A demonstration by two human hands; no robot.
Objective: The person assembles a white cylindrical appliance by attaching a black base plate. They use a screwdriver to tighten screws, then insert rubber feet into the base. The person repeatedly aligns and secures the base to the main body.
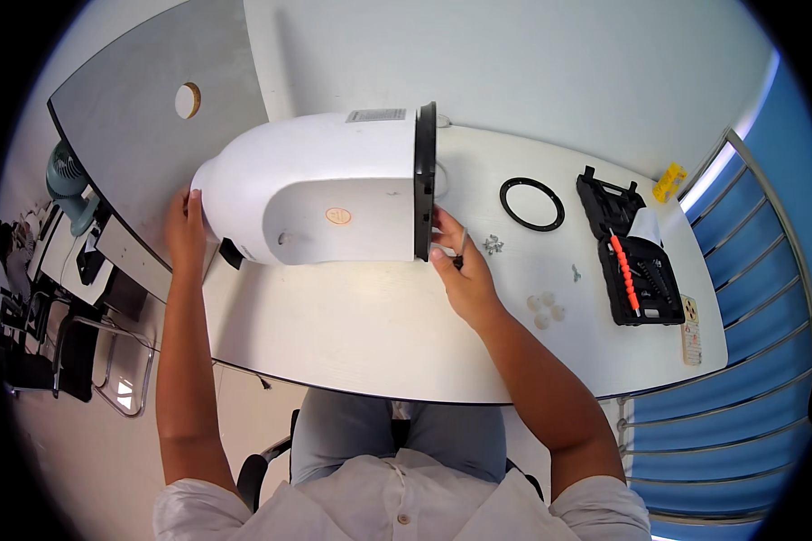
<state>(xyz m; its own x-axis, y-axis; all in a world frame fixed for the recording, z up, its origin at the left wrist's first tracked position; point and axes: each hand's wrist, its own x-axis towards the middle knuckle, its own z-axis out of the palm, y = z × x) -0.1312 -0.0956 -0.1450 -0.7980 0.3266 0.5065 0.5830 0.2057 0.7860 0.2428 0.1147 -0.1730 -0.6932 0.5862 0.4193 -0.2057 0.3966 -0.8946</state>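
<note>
A large white rounded appliance housing (244,194) lies on its side on the white table, with a recessed front and a round orange sticker. Its wide right end carries a black base rim (425,180). My left hand (186,230) is closed around the narrow left end, the fingers partly behind it. At the lower part of the black rim, my right hand (465,270) has its fingers curled against the edge. A small dark and silvery piece shows by its thumb and fingers, too small to name. What lies inside the rim is hidden from here.
Right of the housing lie a black ring (506,206), a pile of small screws (493,243), several pale round pads (558,313) and an opened black tool case (615,302) with an orange flexible shaft (624,275). A remote control (691,341) lies near the right edge; a grey panel (144,117) stands left.
</note>
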